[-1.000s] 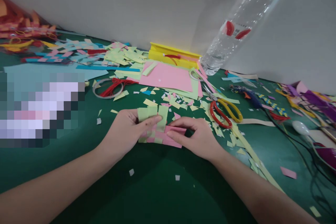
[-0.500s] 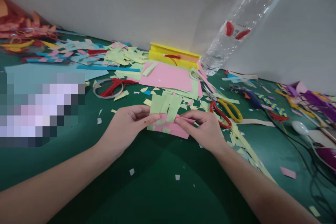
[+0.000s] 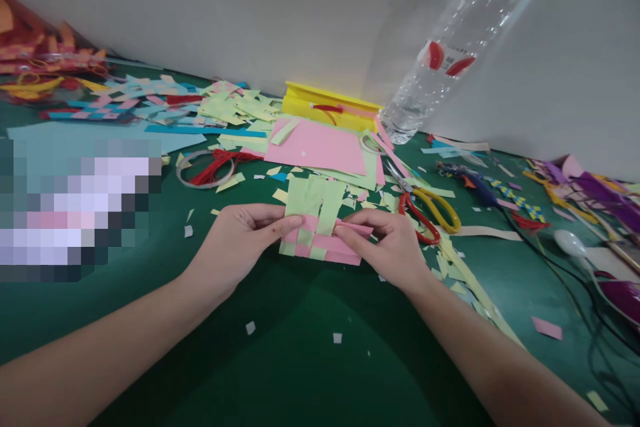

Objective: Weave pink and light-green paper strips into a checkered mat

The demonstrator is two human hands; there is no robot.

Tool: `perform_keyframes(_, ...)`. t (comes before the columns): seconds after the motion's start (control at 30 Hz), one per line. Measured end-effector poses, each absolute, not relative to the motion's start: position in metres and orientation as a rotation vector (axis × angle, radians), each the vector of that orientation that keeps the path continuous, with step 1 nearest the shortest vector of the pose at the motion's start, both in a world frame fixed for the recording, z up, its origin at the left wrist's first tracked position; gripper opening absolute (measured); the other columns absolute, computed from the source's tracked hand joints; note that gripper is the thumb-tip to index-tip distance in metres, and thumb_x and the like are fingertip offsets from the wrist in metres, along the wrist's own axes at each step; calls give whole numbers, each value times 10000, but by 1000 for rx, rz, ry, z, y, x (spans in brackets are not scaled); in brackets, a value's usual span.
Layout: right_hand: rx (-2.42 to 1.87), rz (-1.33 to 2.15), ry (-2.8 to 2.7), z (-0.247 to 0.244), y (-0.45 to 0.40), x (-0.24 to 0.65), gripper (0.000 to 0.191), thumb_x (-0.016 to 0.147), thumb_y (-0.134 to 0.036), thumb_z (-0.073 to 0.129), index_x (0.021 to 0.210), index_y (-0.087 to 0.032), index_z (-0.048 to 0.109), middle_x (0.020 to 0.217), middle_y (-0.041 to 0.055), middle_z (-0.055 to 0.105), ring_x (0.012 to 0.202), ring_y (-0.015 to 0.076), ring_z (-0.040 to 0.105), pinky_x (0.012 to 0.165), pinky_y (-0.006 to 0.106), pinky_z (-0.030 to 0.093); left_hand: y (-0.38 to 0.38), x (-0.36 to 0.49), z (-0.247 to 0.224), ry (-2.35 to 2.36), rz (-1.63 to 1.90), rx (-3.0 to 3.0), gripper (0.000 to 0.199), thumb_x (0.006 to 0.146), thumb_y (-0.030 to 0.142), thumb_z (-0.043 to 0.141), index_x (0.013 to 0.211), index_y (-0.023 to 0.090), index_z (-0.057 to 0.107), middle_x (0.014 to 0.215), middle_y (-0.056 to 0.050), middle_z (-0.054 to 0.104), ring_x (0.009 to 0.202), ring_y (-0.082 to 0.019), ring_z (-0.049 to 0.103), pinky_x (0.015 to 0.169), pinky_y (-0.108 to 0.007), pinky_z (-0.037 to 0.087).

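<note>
A small piece of woven paper point(image 3: 311, 239), pink and pale green strips crossing in a checker pattern, is held up between both hands. Its green strips stand upright at the top, with a narrow gap between two of them. My left hand point(image 3: 253, 230) pinches its left edge, the thumb lying across the front. At the right, my right hand point(image 3: 385, 240) has thumb and forefinger closed on the pink strips. The fingers behind the paper are hidden. Just beyond the right hand lie scissors point(image 3: 425, 210) with red and yellow handles.
Pink paper sheets point(image 3: 320, 147) and a yellow folded tray point(image 3: 330, 107) lie behind. A clear bottle point(image 3: 440, 67) stands against the wall. A tape roll point(image 3: 186, 177) with red tassels point(image 3: 220, 165) is at left. Paper scraps point(image 3: 240, 105) litter the green table point(image 3: 300, 373). A cable point(image 3: 543, 250) runs at right.
The woven paper has tilted slightly toward the camera, so its lower checker squares show more plainly. Both hands keep their grip in almost the same place.
</note>
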State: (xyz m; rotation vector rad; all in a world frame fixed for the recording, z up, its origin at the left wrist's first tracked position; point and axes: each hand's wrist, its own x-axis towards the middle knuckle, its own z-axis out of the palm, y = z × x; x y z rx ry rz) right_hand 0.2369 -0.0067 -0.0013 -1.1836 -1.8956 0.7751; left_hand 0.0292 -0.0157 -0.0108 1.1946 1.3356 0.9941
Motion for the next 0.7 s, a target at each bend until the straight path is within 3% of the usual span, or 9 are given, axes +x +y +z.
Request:
perform_keyframes(0.4,-1139,794,-1890,0,-4,238,93,775,-223,641,737,-177,714,651,2,688,581,108,615,524,191,487,-20,28,-5,1406,975,1362,252,718,414,684,562,217,690,621,2,688,588,-142,587,492,-197,409)
perform_keyframes(0.57,-1027,901,-1924,-2,-5,241,129,769,-211,635,882,-186,692,832,21,710,722,136,645,633,223,523,-25,31,-1,1395,958,1531,238,714,357,669,519,224,684,466,34,554,479,-114,497,431,-190,350)
perform_keyframes(0.7,-896,918,-1905,-3,-6,243,166,833,-294,585,909,-195,694,850,24,698,760,147,632,695,256,520,-27,34,4,1368,971,1565,234,709,335,653,507,220,677,460,39,547,467,-106,482,428,-184,359)
